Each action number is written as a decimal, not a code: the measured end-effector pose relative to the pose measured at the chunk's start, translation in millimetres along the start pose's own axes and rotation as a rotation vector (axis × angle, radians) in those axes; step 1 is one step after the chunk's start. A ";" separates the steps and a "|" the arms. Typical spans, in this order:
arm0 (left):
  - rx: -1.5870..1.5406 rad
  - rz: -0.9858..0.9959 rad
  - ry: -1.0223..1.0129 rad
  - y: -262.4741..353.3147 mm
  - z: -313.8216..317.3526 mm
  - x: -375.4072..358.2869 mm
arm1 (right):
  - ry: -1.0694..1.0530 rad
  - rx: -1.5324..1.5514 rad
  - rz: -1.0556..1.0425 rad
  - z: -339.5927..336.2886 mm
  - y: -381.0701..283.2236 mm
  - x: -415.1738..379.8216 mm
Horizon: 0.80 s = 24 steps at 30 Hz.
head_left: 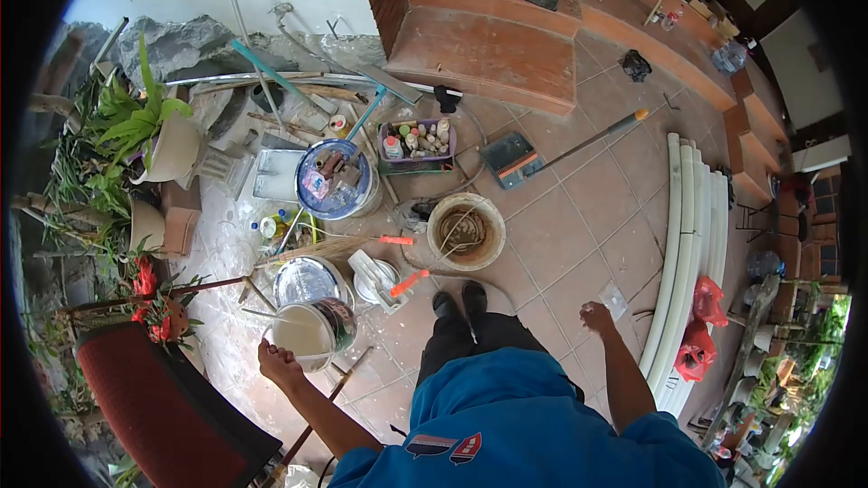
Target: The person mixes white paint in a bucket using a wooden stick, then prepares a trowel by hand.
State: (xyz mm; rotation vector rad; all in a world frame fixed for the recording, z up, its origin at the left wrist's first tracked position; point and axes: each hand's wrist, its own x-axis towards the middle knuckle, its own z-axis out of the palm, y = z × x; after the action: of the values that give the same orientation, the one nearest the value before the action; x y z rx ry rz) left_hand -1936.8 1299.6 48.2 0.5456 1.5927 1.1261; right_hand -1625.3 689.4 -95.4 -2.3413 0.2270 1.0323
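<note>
My left hand (pixel 279 365) is closed at the rim side of a white bucket (pixel 336 322), seemingly on its thin wire handle; the fingers partly hide the grip. Pale, creamy liquid fills the bucket, and a thin stick (pixel 262 314) reaches over its rim. Behind it stands another bucket with a whitish lid (pixel 307 278). Out to the right, my right hand (pixel 596 317) is held above the tiles with loosely curled fingers, and no object shows in it. A small clear plastic packet (pixel 614 299) appears just beyond that hand.
Ahead of my feet stands a dirty round bucket (pixel 489 228) with orange-handled tools nearby. A blue-lidded bucket (pixel 362 205) and a purple crate of bottles (pixel 445 161) are farther back. Long white pipes (pixel 674 280) lie right; a red-and-black chair back (pixel 163 398) is near left.
</note>
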 end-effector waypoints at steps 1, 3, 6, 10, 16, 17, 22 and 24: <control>-0.002 -0.013 -0.023 0.3 0.9 -1.9 | 0.061 0.020 -0.006 -9.7 -16.8 -1.8; -0.031 -0.039 -0.074 -1.8 9.4 -4.4 | 0.124 0.215 0.020 -26.9 -56.3 -2.8; -0.092 -0.121 -0.132 -9.5 24.3 -13.6 | 0.191 0.409 -0.036 -60.2 -107.0 11.9; -0.112 -0.121 -0.158 -13.5 43.6 -40.3 | 0.186 0.718 -0.120 -111.9 -183.5 44.6; -0.110 -0.019 -0.174 -10.1 93.3 -94.7 | 0.234 0.701 -0.260 -187.1 -273.7 149.5; -0.103 0.009 -0.154 -10.7 104.5 -109.3 | 0.243 0.646 -0.276 -198.9 -285.2 169.1; -0.152 0.115 -0.030 -18.6 137.6 -162.8 | 0.089 0.542 -0.312 -221.3 -307.4 253.0; -0.156 0.164 0.021 -21.2 149.9 -184.5 | 0.140 0.481 -0.346 -242.9 -323.3 265.2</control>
State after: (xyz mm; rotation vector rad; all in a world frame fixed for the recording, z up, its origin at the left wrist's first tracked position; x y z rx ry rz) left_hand -1732.7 1199.7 121.2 0.5698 1.4835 1.3705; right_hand -1172.3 839.1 -16.3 -1.9241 0.1018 0.5694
